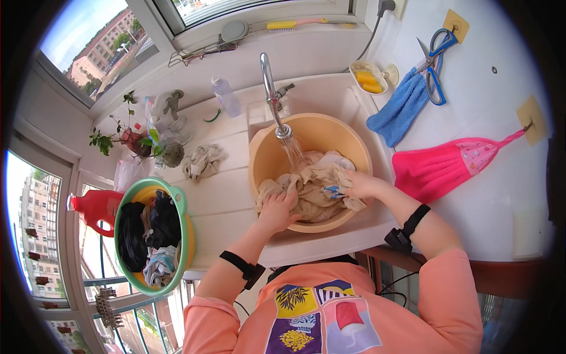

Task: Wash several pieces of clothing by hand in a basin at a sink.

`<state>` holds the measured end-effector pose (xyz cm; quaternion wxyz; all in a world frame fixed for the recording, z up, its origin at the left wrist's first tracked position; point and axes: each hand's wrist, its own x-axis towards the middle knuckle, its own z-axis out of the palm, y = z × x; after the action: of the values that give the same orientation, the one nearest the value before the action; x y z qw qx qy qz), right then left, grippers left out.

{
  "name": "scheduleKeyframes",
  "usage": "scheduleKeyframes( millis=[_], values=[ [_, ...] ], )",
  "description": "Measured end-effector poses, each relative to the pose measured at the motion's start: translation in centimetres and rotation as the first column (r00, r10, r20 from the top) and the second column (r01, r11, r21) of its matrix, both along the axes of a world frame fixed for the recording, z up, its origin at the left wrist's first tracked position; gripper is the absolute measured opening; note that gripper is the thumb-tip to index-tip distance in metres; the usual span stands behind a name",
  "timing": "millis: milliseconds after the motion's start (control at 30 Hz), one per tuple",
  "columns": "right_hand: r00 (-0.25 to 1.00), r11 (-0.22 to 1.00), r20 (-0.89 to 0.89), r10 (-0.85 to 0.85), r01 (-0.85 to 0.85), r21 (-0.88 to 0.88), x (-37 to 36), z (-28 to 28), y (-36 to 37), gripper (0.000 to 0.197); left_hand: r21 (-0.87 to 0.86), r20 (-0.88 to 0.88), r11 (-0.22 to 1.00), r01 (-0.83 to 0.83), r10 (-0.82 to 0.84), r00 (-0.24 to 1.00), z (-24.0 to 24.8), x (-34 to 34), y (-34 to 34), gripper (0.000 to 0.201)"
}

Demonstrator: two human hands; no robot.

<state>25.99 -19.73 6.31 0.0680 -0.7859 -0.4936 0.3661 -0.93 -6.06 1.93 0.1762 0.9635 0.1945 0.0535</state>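
A wet beige garment (312, 192) lies bunched in an orange plastic basin (354, 133) standing in the sink. Water runs from the chrome faucet (268, 76) onto the cloth. My left hand (277, 210) grips the garment's left side over the basin's near rim. On the right side, my right hand (359, 186) has its fingers closed on the same cloth, next to a small blue patch. Part of the garment's underside and the fingertips are hidden in the folds.
Left of the sink stand a green-rimmed basket (181, 203) of dark clothes, a red detergent jug (97, 207), a crumpled cloth (203, 161) and a clear bottle (226, 96). Blue scissors (435, 65), a blue cloth (401, 112) and a pink towel (436, 168) hang at right, near a soap dish (368, 78).
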Motion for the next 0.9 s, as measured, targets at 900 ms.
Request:
scheduleKeyframes(
  millis=[900],
  values=[
    [0.424,0.293,0.118,0.898,-0.775,0.560,-36.7,13.6,24.2,0.036,0.061,0.433,0.569,-0.820,0.725,0.536,16.7,-32.4,1.6,0.024]
  ],
)
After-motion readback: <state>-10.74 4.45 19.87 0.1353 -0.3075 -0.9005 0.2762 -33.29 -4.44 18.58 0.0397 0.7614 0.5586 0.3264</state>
